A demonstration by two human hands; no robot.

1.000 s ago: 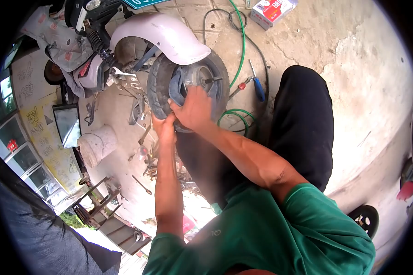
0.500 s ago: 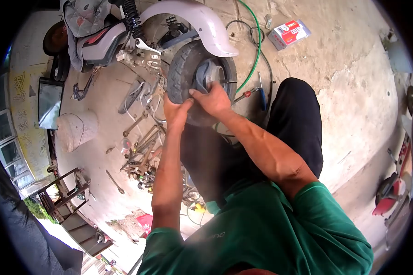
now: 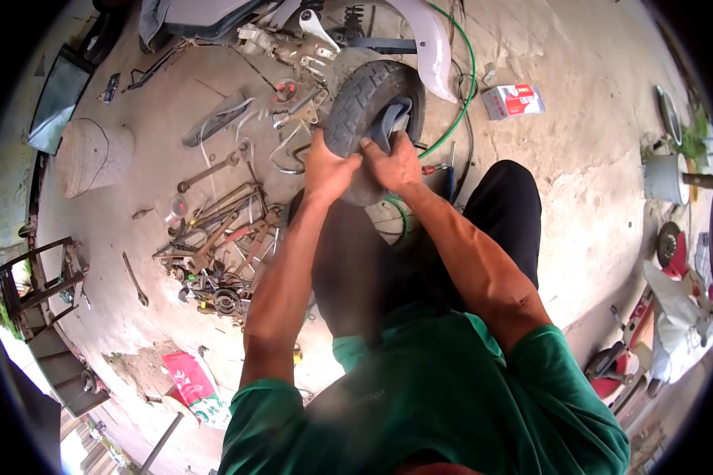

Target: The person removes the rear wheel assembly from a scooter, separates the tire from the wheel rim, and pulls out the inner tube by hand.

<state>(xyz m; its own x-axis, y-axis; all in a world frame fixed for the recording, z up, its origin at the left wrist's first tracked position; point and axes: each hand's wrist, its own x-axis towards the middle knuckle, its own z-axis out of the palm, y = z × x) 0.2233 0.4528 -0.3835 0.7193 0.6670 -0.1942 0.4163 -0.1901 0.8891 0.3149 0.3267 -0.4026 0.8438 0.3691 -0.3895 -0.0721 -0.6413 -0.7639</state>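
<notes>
A black scooter tyre (image 3: 355, 111) stands tilted between my knees, its tread turned to the left. My left hand (image 3: 330, 168) is closed around the tread side, thumb pointing inward. At the lower edge of the tyre's opening, my right hand (image 3: 396, 165) grips the sidewall with its thumb pressed on the bead. A grey-blue band (image 3: 394, 119) shows inside the opening; whether it is an inner tube or a liner I cannot tell. The tyre and my right hand partly hide it.
Loose wrenches and tools (image 3: 222, 229) lie left of my legs. Beyond the tyre is a partly dismantled scooter with a pale mudguard (image 3: 428, 39). A green hose (image 3: 469, 79), a red-and-white box (image 3: 515, 101) and a white bucket (image 3: 95, 157) are around me.
The tyre has tipped so more tread faces me, and less of its opening shows. Both hands keep hold of it. The camera view has shifted too.
</notes>
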